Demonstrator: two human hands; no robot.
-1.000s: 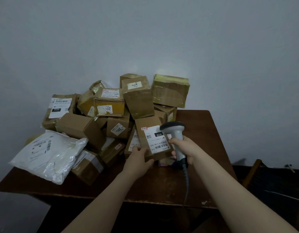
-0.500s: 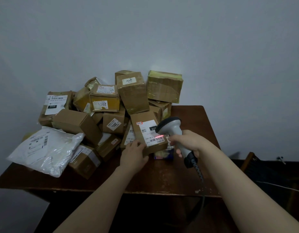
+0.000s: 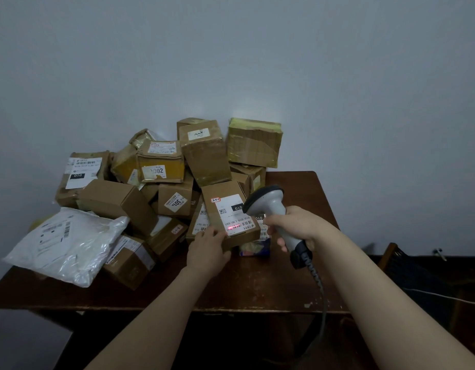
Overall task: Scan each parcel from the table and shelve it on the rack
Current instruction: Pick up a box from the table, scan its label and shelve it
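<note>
Now left hand (image 3: 208,251) grips cardboard parcel (image 3: 229,213) (matte); right hand (image 3: 297,227) clasps curved scanner (image 3: 271,206).

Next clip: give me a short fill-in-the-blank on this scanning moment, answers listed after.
1. The right hand grips a grey handheld barcode ____.
2. A ____ line of scanner light falls on the white shipping label of the brown cardboard box.
3. The left hand steadies that box at its near ____ corner.
4. The white plastic mailer bag lies at the table's ____ end.

Answers: scanner; red; left; left
</note>
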